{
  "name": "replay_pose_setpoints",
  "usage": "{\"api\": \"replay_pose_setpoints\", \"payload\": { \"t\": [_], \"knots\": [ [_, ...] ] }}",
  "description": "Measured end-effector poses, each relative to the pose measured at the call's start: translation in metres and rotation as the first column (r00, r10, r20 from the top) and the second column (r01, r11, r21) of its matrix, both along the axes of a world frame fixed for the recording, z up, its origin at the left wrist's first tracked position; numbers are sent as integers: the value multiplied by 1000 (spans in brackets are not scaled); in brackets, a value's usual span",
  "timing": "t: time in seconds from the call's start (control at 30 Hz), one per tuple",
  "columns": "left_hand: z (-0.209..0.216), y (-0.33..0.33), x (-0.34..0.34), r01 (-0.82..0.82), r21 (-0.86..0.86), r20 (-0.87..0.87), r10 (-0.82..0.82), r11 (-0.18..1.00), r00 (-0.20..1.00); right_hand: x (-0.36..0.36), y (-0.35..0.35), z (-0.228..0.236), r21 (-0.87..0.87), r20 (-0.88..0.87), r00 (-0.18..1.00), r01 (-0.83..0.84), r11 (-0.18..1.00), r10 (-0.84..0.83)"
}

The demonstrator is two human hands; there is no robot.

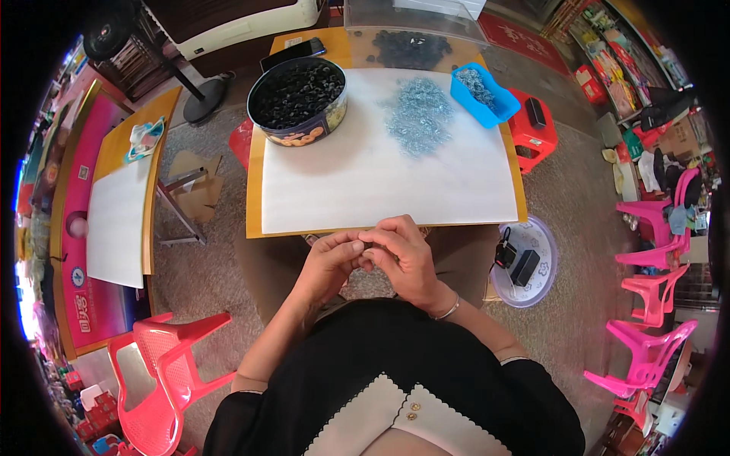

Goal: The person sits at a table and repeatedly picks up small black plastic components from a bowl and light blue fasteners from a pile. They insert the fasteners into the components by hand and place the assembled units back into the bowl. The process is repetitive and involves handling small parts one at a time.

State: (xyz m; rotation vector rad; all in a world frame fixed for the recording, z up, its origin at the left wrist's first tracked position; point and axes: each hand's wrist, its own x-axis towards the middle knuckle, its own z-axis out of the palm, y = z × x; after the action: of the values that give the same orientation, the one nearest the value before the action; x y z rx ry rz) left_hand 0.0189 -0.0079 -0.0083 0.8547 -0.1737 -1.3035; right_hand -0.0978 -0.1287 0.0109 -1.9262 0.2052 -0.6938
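My left hand [331, 263] and my right hand [406, 260] meet just in front of the table's near edge. Both are closed, thumbs and fingertips pinched together around something small and dark that the fingers mostly cover. A white sheet [365, 186] covers most of the wooden table [255, 201]. On its left stands a round tin [308, 137] full of small black ring-like pieces [298, 93]. A loose spread of small silvery metal pieces [420, 115] lies right of the tin. More silvery pieces fill a blue plastic bin [498, 115] at the far right corner.
Black pieces [411, 50] lie at the table's back by a clear plastic box [414, 17]; a phone [293, 53] is behind the tin. A red stool [538, 144] and a basin [549, 254] stand to the right. A pink chair [163, 372] is at left.
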Motion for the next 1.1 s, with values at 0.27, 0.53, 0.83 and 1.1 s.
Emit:
{"api": "replay_pose_setpoints", "payload": {
  "t": [0.27, 0.53, 0.83, 1.1],
  "knots": [
    [2, -4, -3, -175, 19, 95, 172, 984, 980, -23, -131, -57, -565, -36, 821, 453, 689, -570],
    [1, -7, 0, -136, 1, 35, 136, 991, 990, -15, -148, -60, -702, -139, 861, 262, 662, -489],
    [-1, -17, 1, -125, -122, -117, 110, 985, 987, 5, -52, 31, -56, -118, 993, -18, 998, 12],
    [6, -10, 3, -136, -96, -66, 130, 986, 989, 15, -25, 36, -44, -136, 987, -90, 995, 83]
  ]
}}
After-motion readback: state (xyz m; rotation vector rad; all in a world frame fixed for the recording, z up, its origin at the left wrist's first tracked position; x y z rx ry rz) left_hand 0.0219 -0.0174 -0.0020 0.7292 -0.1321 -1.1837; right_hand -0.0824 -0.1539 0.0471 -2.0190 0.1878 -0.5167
